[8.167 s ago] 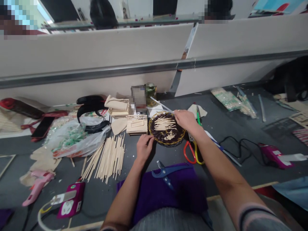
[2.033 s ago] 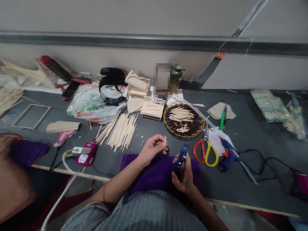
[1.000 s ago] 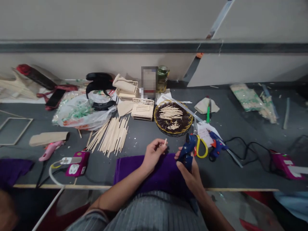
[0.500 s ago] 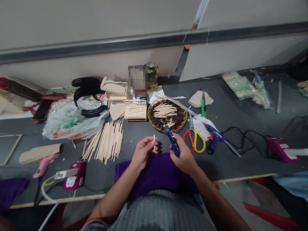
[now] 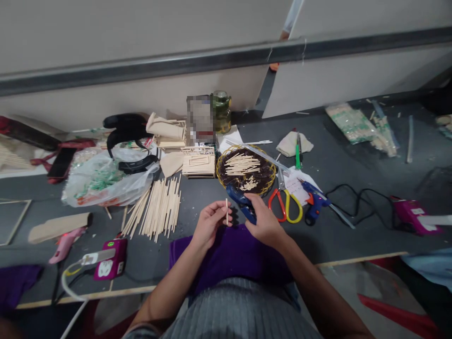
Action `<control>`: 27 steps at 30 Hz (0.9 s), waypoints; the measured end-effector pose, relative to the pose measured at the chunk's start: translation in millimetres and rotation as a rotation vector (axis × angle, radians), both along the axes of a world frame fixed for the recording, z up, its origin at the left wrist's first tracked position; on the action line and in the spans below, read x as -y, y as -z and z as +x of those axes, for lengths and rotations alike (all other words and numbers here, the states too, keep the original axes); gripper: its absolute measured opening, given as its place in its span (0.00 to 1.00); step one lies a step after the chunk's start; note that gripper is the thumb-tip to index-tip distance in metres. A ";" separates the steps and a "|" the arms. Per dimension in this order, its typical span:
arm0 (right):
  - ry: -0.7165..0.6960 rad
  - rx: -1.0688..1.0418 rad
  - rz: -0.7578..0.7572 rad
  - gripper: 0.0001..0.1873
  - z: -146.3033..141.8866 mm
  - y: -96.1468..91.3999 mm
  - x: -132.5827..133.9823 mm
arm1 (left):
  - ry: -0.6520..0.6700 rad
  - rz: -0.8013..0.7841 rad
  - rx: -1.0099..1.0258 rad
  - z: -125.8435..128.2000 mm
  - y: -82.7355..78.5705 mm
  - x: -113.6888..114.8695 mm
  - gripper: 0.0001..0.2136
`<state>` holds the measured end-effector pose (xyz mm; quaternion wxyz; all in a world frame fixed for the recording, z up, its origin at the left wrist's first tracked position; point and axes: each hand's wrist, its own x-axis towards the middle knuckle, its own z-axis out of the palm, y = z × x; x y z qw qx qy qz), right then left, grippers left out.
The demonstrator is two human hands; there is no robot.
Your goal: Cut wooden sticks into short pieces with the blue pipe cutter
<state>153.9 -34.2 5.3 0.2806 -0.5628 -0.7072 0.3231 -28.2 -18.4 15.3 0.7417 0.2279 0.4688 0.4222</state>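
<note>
My left hand (image 5: 208, 225) pinches a short wooden stick (image 5: 226, 211) and holds it upright above the purple cloth (image 5: 231, 256). Just to its right, my right hand (image 5: 264, 225) grips the blue cutter (image 5: 241, 202), whose jaws point left toward the stick. Behind both hands sits the round wicker basket (image 5: 270, 168) holding several cut stick pieces. A bundle of long sticks (image 5: 158, 212) lies on the grey table to the left.
Red and yellow scissors (image 5: 286, 207) and a blue glue gun (image 5: 315, 203) lie right of the basket. A small stick model (image 5: 198, 162), a plastic bag (image 5: 102, 181), a pink glue gun (image 5: 65, 237) and a magenta power strip (image 5: 108, 264) lie left.
Over the last half second my right hand has swung the cutter's jaws leftward, closer to the stick. The left hand keeps the stick upright in about the same place.
</note>
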 end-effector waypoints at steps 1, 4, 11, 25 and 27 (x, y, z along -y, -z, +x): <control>-0.005 0.006 0.004 0.32 0.7 1.2 2.4 | 0.002 0.015 -0.015 0.2 -0.2 0.3 0.17; -0.032 0.010 0.021 0.32 3.4 2.4 10.1 | 0.000 0.057 -0.064 1.0 -0.3 1.1 0.16; -0.029 0.087 0.102 0.32 2.9 -10.6 29.5 | 0.053 0.224 -0.211 -0.1 2.8 1.4 0.14; 0.061 0.122 -0.067 0.31 -10.7 -5.1 34.9 | 0.298 0.640 -0.600 -11.4 -12.8 -11.3 0.06; 0.059 0.108 -0.108 0.31 -10.5 -4.5 32.1 | 0.320 0.651 -0.624 -10.9 -15.3 -14.8 0.06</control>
